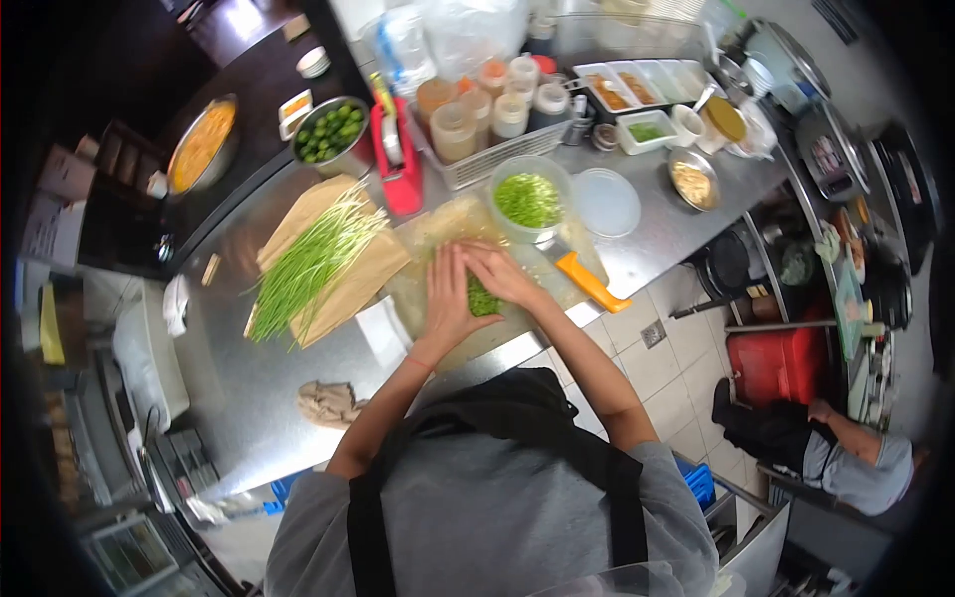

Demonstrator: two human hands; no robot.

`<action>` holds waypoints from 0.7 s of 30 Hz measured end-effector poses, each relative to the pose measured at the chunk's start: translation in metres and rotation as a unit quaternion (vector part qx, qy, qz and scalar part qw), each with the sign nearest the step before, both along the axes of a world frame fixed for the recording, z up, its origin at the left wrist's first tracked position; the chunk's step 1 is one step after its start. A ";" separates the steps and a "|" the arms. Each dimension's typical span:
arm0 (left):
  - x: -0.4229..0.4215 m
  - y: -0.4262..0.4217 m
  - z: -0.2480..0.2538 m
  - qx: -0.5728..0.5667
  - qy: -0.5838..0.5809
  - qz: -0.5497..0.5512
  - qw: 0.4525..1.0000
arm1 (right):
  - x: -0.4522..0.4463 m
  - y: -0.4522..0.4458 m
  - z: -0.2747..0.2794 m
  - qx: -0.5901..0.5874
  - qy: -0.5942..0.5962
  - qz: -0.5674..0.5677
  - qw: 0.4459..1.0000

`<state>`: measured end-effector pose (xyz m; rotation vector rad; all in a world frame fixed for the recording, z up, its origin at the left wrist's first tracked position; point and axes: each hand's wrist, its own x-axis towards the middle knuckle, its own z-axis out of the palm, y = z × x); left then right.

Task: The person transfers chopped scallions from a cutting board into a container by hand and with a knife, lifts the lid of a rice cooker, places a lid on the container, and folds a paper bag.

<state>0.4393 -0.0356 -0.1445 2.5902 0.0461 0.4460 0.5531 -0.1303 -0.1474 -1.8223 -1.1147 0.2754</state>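
My left hand [449, 300] and my right hand [500, 276] rest on the cutting board [438, 227], fingers stretched out and fingertips meeting. Between the palms lies a pile of chopped green onions [483, 298], partly hidden by the hands. Just beyond my right hand stands a clear round tub [528, 232] with more chopped green onions [527, 200] in it. A knife with an orange-yellow handle [593, 282] lies at the board's right side, its blade pointing toward the tub. To the left, a bunch of long green onions [316, 267] lies on brown paper [373, 261].
Squeeze bottles [455, 131] fill a basket [482, 171] behind the board. A round lid [606, 202] lies right of the tub. A pot of green limes [331, 131] and a red holder [400, 174] stand at the back left. A crumpled cloth [329, 404] lies at front left. Another person [846, 458] sits at far right.
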 end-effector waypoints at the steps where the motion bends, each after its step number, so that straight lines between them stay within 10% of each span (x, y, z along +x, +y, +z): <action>1: 0.006 0.001 -0.001 -0.006 -0.006 0.014 1.000 | 0.001 -0.008 0.008 0.022 0.023 -0.001 0.999; 13: 0.020 0.026 -0.006 -0.075 0.009 0.032 0.997 | -0.036 -0.064 -0.009 0.068 -0.008 -0.277 0.958; 21: 0.012 -0.001 -0.018 -0.226 -0.047 0.083 0.970 | -0.059 -0.008 -0.015 0.137 0.094 -0.268 0.949</action>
